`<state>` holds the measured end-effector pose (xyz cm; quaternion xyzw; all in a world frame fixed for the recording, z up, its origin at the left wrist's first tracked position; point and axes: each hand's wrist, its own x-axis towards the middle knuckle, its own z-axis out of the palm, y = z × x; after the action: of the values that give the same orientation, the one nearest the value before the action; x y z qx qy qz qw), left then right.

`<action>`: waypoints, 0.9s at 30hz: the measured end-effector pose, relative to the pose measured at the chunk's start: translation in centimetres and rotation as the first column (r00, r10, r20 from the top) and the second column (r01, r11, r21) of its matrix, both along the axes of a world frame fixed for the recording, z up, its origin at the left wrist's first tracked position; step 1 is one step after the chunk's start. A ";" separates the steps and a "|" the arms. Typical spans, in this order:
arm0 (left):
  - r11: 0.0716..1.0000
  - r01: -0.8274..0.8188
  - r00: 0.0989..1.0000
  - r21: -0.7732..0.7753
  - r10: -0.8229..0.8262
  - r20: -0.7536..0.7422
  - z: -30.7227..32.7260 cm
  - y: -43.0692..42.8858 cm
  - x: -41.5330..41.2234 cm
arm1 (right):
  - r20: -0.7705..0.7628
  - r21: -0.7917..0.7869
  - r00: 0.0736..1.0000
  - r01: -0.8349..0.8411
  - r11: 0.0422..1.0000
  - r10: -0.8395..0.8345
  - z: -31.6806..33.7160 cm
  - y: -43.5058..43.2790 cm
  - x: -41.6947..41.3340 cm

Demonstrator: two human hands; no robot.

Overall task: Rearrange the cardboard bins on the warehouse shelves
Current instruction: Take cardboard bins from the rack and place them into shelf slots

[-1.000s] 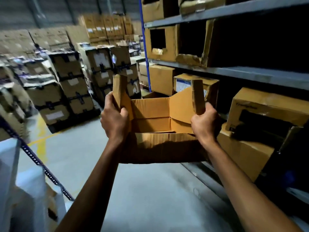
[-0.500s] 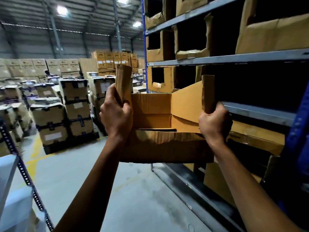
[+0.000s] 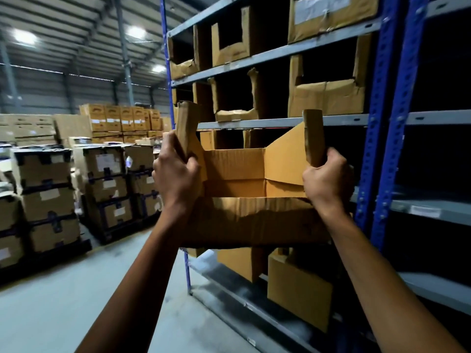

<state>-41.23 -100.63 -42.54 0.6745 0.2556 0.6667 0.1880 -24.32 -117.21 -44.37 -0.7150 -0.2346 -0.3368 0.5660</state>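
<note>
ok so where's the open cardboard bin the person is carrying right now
In the head view the open cardboard bin is mid-frame, held in the air by the left hand and right hand, just in front of the shelving rack.

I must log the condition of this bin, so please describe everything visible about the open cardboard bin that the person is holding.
The open-topped brown corrugated cardboard bin is held in the air, roughly level, in front of the grey metal shelving with blue uprights. Its near wall is low, creased and ragged along the top edge. The side walls rise to tall corner flaps. The left hand grips the left flap and the right hand grips the right flap. What shows of its inside looks empty. Nothing else touches it.
</note>
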 end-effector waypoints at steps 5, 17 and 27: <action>0.991 0.128 0.990 0.049 -0.131 0.054 1.1 -1.4 1.9 | 0.015 0.042 0.996 0.082 0.996 -0.083 1.7 -2.9 0.5; 0.937 0.343 0.929 0.073 -0.349 0.122 0.6 -0.8 6.4 | 0.041 0.072 0.954 0.293 0.953 -0.296 2.1 -5.8 1.2; 0.921 0.374 0.909 0.113 -0.388 0.152 -2.2 1.7 10.2 | 0.058 0.056 0.919 0.387 0.920 -0.390 -0.4 -5.1 3.8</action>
<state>-31.04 -98.89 -44.70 0.6584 0.0747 0.6825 0.3083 -20.50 -122.34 -44.78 -0.7229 -0.0998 -0.4715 0.4951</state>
